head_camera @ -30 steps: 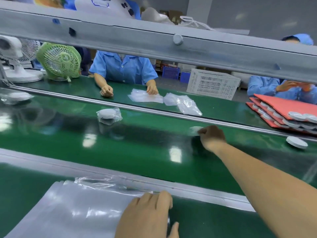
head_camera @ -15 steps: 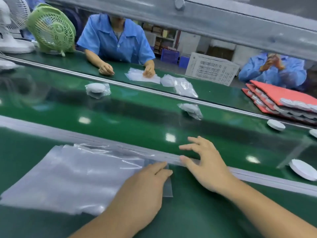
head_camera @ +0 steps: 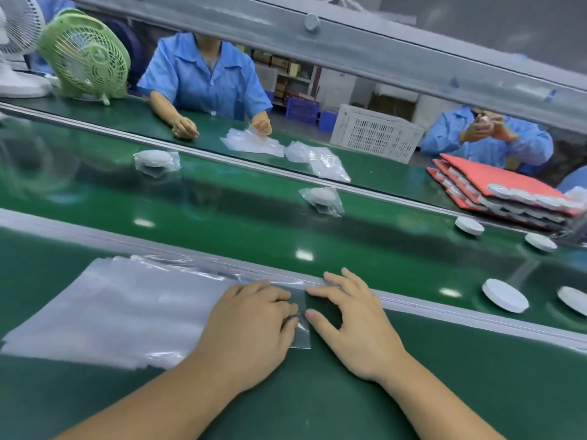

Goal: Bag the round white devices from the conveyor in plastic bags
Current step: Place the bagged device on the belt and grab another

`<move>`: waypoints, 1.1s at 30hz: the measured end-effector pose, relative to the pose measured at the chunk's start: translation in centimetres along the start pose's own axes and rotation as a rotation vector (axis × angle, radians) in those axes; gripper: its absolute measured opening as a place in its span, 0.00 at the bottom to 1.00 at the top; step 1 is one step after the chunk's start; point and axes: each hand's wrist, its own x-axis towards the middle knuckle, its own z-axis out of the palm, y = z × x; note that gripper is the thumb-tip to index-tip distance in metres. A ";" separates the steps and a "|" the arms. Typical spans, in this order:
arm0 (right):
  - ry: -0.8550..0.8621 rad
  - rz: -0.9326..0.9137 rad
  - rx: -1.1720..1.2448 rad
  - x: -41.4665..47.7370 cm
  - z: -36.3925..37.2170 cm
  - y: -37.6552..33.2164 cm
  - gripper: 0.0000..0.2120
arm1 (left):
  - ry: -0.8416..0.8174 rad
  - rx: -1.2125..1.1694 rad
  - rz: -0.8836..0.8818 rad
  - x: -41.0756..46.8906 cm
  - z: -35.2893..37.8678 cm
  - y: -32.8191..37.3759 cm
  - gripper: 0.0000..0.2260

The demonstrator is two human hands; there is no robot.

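The green conveyor belt [head_camera: 222, 223] runs across the middle of the frame, from left to lower right. Below it, on the near green bench [head_camera: 444, 392], a flat stack of clear plastic bags [head_camera: 111, 312] fills the lower left. The left hand [head_camera: 251, 325] lies palm down on the right end of the stack with its fingers bent. Their tips are on the top bag's edge, and I cannot tell whether they pinch the film or only press it. The right hand [head_camera: 355, 325] is just beside it, spread and loose. Its thumb and forefinger tips touch that same edge and hold nothing.

A stack of red trays [head_camera: 495, 188] lies at the right edge of the frame. Four bare round white devices sit on the belt at the right: two nearer [head_camera: 505, 295] [head_camera: 575, 300] and two farther [head_camera: 469, 225] [head_camera: 540, 242]. Two bagged devices [head_camera: 155, 160] [head_camera: 322, 198] lie on the belt's far side.
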 end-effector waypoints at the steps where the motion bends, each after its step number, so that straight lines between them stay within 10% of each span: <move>1: 0.011 0.000 0.006 0.1 0.1 0.0 0.30 | -0.002 -0.011 0.001 0.0 0.2 -0.1 0.15; 33: 0.097 0.001 0.125 0.6 0.4 0.7 0.26 | 0.012 -0.044 -0.028 0.0 0.8 -0.6 0.19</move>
